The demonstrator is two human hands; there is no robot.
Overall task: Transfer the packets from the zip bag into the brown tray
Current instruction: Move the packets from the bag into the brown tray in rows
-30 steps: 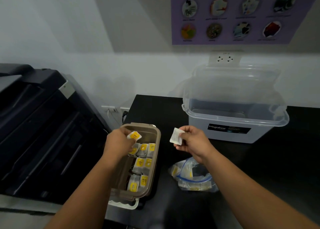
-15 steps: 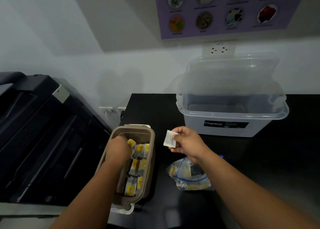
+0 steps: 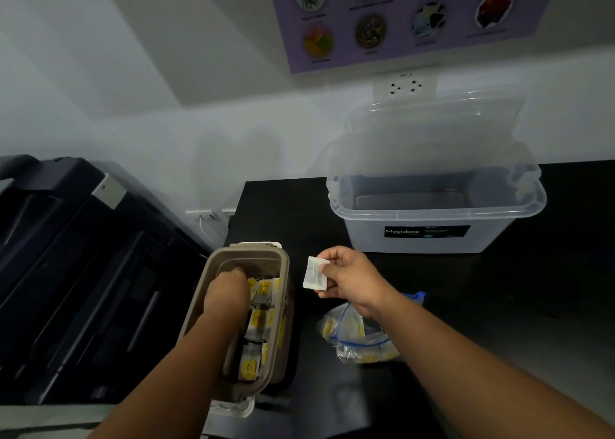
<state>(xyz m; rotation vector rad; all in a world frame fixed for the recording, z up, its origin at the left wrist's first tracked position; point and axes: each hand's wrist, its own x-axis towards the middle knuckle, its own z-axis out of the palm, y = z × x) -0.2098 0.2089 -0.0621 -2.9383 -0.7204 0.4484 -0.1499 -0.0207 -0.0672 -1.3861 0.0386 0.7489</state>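
Note:
The brown tray point(image 3: 285, 325) stands at the left edge of the black counter, and several yellow-marked packets point(image 3: 262, 319) are lined up along its right side. My left hand point(image 3: 226, 294) reaches down into the tray's far end, fingers curled, with a yellow packet point(image 3: 253, 283) at its thumb side. My right hand point(image 3: 352, 279) hovers just right of the tray and pinches a white packet point(image 3: 314, 272) upright. Under my right wrist lies the clear zip bag point(image 3: 359, 335) with a blue seal, holding more packets.
A clear Megabox bin point(image 3: 432, 235) with its lid raised stands behind my right hand. A large dark printer point(image 3: 83, 272) sits left of the counter. A white lid point(image 3: 233, 408) shows beneath the tray's near end. The black counter point(image 3: 499, 305) stretches to the right.
My left hand went from above the tray's rim down into the tray with its yellow packet. My right hand kept the white packet beside the tray.

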